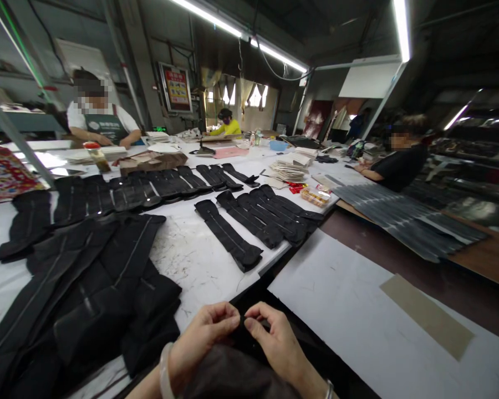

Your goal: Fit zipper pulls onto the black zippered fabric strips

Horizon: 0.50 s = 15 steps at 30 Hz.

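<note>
Low in the middle, my left hand point(210, 327) and my right hand point(276, 338) come almost together, thumb and fingers pinched on each. Between the fingertips is black fabric point(244, 332); its shape is hard to make out against the dark gap below. A heap of black fabric pieces point(95, 288) with pale lines along them lies on the table left of my left hand. Beyond my hands a long black fabric piece point(227, 233) rests apart, beside an overlapping row of similar pieces point(270, 213).
Another row of black pieces point(149, 188) crosses the white table point(183, 244). At right lie a white board point(357, 288) with a tan strip point(428, 316) and grey strips point(399, 210). A plastic box point(315, 195) stands near the table edge. Several people work around the table.
</note>
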### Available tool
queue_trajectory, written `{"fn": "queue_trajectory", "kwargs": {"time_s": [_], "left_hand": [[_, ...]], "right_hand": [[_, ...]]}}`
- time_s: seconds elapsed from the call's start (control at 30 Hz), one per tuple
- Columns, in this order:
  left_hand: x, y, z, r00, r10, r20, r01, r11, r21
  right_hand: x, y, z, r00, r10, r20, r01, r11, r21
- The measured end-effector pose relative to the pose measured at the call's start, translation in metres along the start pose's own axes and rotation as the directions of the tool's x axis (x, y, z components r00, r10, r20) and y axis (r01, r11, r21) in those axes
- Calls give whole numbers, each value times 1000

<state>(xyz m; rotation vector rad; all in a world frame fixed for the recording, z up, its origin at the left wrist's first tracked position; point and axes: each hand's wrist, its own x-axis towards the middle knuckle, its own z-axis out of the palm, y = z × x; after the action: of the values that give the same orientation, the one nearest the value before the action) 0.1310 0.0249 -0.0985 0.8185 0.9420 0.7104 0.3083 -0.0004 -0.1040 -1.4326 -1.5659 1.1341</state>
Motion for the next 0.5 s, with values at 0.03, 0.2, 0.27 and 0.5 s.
{"fn": "queue_trajectory", "kwargs": {"time_s": [0.03, 0.2, 0.27, 0.5], "left_hand": [[0, -1, 0, 1000, 3, 2, -3, 1000, 4], [0, -5, -4, 999, 33, 8, -34, 997, 63], [1, -6, -6, 998, 57, 3, -57, 995, 82], [4, -11, -11, 996, 85, 30, -89, 983, 158]], "right_hand": [[2, -1, 2, 1000, 11, 1, -11, 1000, 8], [8, -8, 8, 997, 67, 23, -68, 996, 51], [9, -10, 9, 996, 88, 24, -89, 995, 54], [15, -7, 21, 998, 63, 5, -63, 997, 46]]}}
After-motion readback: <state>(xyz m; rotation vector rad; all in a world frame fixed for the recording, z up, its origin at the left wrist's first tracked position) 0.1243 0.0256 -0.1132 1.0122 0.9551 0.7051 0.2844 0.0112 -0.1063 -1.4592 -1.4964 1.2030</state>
